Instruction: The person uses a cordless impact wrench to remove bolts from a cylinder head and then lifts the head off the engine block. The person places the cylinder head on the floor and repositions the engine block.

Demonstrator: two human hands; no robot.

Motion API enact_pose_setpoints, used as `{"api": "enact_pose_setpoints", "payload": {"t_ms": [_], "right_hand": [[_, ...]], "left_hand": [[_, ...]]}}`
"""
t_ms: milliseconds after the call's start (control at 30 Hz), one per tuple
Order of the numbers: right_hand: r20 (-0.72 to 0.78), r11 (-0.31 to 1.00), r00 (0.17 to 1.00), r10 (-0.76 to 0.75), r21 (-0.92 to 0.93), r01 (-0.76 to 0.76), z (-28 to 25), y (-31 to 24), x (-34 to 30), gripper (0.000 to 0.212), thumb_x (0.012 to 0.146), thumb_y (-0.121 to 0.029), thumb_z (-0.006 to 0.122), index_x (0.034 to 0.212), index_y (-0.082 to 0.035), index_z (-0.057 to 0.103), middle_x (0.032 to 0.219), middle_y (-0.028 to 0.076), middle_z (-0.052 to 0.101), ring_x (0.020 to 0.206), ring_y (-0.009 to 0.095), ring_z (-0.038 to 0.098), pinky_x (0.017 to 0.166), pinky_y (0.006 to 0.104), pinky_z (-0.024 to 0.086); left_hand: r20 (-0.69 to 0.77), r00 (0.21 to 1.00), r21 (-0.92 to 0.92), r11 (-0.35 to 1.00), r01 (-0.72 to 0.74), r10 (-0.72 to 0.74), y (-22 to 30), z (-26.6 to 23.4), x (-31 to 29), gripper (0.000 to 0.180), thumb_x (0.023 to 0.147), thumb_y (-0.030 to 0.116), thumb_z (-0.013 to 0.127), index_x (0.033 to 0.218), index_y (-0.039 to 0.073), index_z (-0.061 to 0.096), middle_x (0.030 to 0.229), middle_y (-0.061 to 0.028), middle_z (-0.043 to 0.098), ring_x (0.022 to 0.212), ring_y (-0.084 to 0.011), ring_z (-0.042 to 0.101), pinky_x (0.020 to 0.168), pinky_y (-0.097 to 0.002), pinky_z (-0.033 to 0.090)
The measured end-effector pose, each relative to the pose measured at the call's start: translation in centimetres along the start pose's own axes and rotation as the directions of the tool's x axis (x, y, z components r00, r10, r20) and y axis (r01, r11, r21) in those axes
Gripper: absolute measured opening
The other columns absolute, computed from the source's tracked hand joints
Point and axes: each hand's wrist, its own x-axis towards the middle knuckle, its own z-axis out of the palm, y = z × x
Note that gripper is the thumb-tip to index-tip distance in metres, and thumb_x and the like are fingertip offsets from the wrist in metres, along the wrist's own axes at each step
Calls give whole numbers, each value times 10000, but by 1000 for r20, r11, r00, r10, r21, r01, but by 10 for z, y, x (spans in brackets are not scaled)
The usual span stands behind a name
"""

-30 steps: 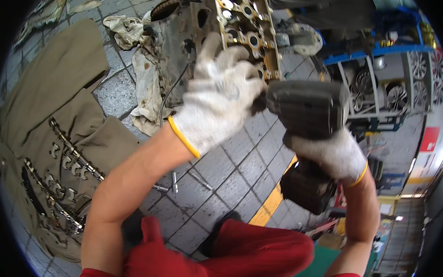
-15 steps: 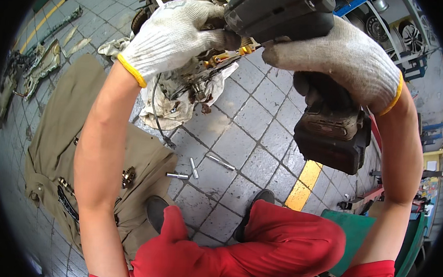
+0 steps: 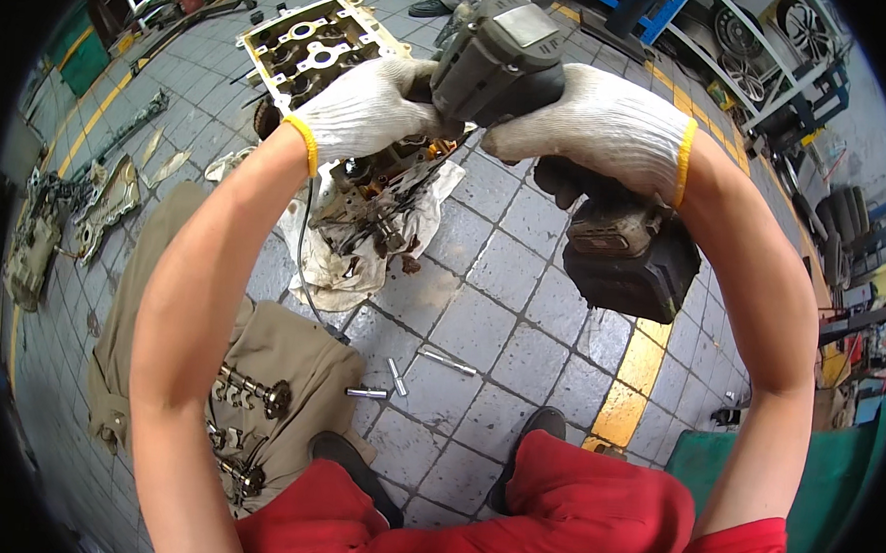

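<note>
A black cordless impact wrench [image 3: 499, 64] is held up in front of me, its thick battery [image 3: 634, 266] hanging at the lower right. My right hand [image 3: 611, 125], in a white knit glove with a yellow cuff, is wrapped round its handle. With a matching glove, my left hand [image 3: 377, 108] closes on the front end; the fingertips are partly hidden behind the tool. Beyond my left hand stands an engine [image 3: 263, 72] with its top uncovered. An oily rag [image 3: 332, 286] lies at its near side under dirty metal parts.
Several chrome sockets or extensions [image 3: 398, 377] lie on the grey tiles. Camshafts [image 3: 266, 395] rest on a brown cloth [image 3: 309, 340] at the left. Engine covers [image 3: 106, 204] lie far left. A wheel rack [image 3: 765, 63] stands far right; another person's shoe [image 3: 430, 7] shows at the top.
The view has shifted, bringing more of the engine's top and the camshafts into sight. The impact wrench has turned, showing more of its top. Both hands still grip it.
</note>
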Motion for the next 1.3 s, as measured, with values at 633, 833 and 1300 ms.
{"api": "enact_pose_setpoints", "payload": {"t_ms": [633,833,1300], "right_hand": [[48,997,999,21,-79,-18,-8,18,26,307,850,-283,855,998,-24,783,816,13,702,599,96,639,536,272,531],[115,988,989,96,-129,-81,-11,4,28,309,903,-305,806,1040,-28,801,729,12,691,624,97,649,602,304,539],[-19,961,968,252,-114,-253,1,-18,-35,633,912,-238,891,1436,-5,621,1311,203,755,1198,350,750,1032,430,604]], "left_hand": [[-9,999,12,999,42,-42,-28,6,11,429,964,160,822,1381,76,773,1022,-45,823,900,-111,709,876,-301,585],[44,996,-89,993,79,-75,-12,-3,-3,462,975,238,755,1402,60,739,1121,-129,828,1044,-226,780,964,-355,596],[-428,733,-493,816,301,-529,108,43,-41,470,1035,-59,446,1420,75,679,1416,-255,578,1313,-441,625,1162,-472,515]]}}
